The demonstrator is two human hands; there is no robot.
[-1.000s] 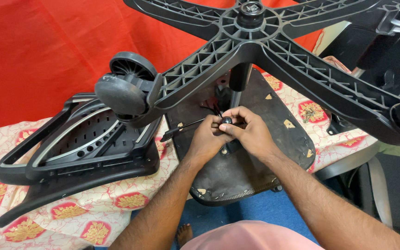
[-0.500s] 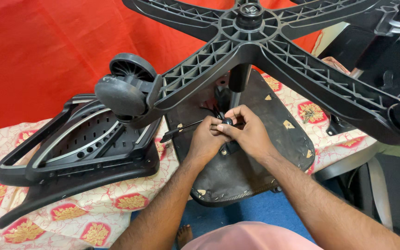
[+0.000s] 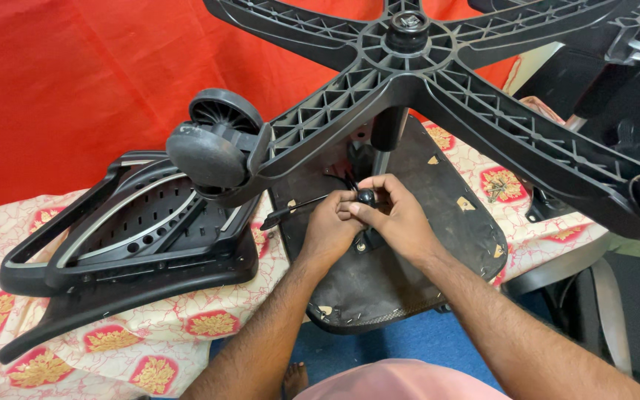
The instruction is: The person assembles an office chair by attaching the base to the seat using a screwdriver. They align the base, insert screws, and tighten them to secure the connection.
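Observation:
An upturned office chair seat [image 3: 409, 274] lies on a patterned cloth, its black five-arm base [image 3: 409, 52] raised overhead on a central column [image 3: 387, 130]. My left hand [image 3: 331, 226] and my right hand [image 3: 394, 215] meet just below the column, over the seat's underside. My right fingers pinch a small black round knob [image 3: 366, 196]. My left hand rests against the right, its fingertips at the same spot; what it grips is hidden. A thin black lever [image 3: 294, 211] sticks out leftward from under my left hand.
A black plastic chair back frame [image 3: 127, 237] lies at the left on the floral cloth [image 3: 112, 341]. A black caster wheel [image 3: 212, 144] hangs on the nearest base arm. Red fabric [image 3: 75, 81] hangs behind. Loose screws [image 3: 498, 187] lie on the cloth at right.
Both hands stay at the same spot under the column; the fingers have shifted slightly around the small knob. The chair parts have not moved.

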